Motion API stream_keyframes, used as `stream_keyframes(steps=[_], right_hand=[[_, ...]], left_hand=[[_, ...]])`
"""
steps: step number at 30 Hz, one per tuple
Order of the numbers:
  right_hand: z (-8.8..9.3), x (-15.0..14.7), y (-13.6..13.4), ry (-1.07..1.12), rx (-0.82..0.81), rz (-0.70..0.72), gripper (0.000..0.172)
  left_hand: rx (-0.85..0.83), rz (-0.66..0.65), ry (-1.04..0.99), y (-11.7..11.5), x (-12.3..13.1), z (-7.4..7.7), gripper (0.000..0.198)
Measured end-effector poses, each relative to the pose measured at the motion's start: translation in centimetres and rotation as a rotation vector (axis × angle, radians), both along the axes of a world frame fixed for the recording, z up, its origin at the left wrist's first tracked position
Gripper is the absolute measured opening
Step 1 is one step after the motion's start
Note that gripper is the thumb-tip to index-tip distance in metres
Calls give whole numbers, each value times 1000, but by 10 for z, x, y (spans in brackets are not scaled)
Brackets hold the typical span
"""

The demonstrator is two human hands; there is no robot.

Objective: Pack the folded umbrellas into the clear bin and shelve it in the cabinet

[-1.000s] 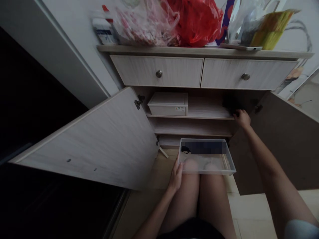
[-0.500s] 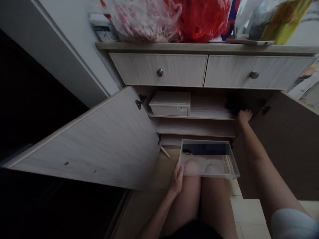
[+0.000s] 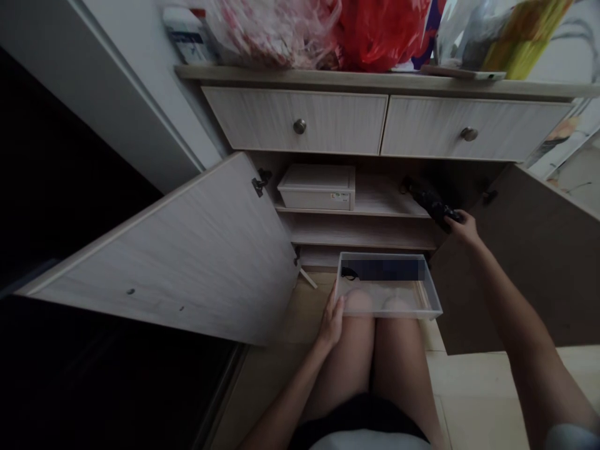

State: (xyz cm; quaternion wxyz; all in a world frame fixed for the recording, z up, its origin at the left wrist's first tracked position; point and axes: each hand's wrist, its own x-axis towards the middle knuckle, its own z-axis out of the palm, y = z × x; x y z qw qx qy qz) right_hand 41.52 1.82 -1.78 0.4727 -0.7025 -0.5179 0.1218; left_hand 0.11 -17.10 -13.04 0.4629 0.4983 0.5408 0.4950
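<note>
My right hand (image 3: 464, 226) is closed around one end of a black folded umbrella (image 3: 434, 205), which slants up and left at the front of the upper shelf. A small loop shows at its far end. On my knees rests a clear plastic bin (image 3: 389, 314), its left side gripped by my left hand (image 3: 334, 319). Inside the bin, along its back wall, lies a long dark blue item (image 3: 384, 270), blurred out, with a black loop at its left end. Thin light-coloured strips (image 3: 423, 295) lie at the bin's right side.
Both cabinet doors stand open, the left door (image 3: 164, 262) and the right door (image 3: 520, 262). A white lidded box (image 3: 316, 187) sits on the upper shelf (image 3: 375, 197). Above are two closed drawers (image 3: 337, 119); plastic bags (image 3: 379, 31) and a white bottle (image 3: 187, 37) stand on top.
My right hand has drawn the black umbrella out of the dark right corner of the shelf, so its length now shows. My left hand keeps its hold on the bin.
</note>
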Motion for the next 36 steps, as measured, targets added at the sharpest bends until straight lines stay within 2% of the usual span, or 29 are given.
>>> stream_keyframes(steps=[4, 9, 12, 16, 20, 26, 31, 36], right_hand=[[8, -9, -55, 113, 17, 225, 50], [22, -32, -121, 25, -86, 569, 47], [20, -47, -142, -45, -154, 740, 39], [9, -65, -151, -181, -157, 882, 27], [-3, -82, -151, -278, -111, 941, 22], [-13, -93, -146, -348, -85, 930, 31], [-20, -92, -141, -442, -90, 923, 36], [-23, -95, -139, -590, -128, 845, 37]], left_hand=[[0, -7, -22, 1, 0, -1, 77], [13, -14, -26, 0, 3, 6, 77], [37, -11, 5, -1, 5, 9, 78], [64, -11, 24, -2, 5, 11, 75], [70, -25, 16, -3, 6, 15, 71], [68, -14, -7, -5, 6, 20, 70], [36, -15, -21, -4, 4, 17, 72], [48, -2, -43, -5, 5, 12, 73]])
